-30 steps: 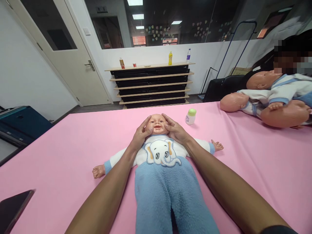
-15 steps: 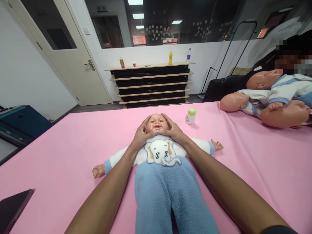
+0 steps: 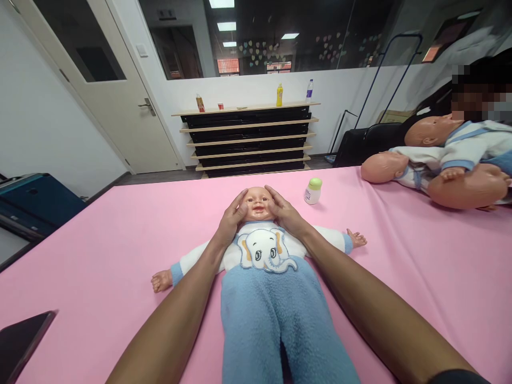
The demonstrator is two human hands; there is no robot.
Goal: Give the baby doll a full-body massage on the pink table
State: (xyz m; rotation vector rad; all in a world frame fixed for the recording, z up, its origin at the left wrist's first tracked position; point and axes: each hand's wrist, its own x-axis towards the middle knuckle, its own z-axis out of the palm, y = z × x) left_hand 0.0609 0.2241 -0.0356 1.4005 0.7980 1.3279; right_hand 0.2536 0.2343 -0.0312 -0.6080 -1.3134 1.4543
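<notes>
Left grip (image 3: 232,217) and right grip (image 3: 288,216): both bare hands loosely cupped, thumbs apart from fingers, one on each side of the head of a baby doll (image 3: 264,285); thumbs lie along the cheeks, fingers along the temples. Pressure applied: cannot tell. Doll lies on its back on the pink-covered counter (image 3: 408,277), its face up between the two grips, trunk and legs running from them toward the wearer. White top with elephant appliqué (image 3: 264,250) just below the grips; blue fleece trousers beyond that, cut off by the lower edge of view. Doll's arms spread out to either side, passing beneath the wearer's forearms. Near the right grip, slightly farther off and to its right: small white bottle with green cap (image 3: 312,192), upright. Well left of the left grip and closer to the wearer: dark phone (image 3: 24,344), partly out of view. Well right of the right grip: a heap of further baby dolls (image 3: 468,186) at the counter's edge. Far left of the grips, off the counter: teal case (image 3: 44,208). Straight beyond the grips, by the wall: stack of boards (image 3: 248,126), with a yellow bottle (image 3: 279,95) and a clear purple-labelled bottle (image 3: 309,92) standing on top. Beyond, to the left: closed door (image 3: 116,112).
</notes>
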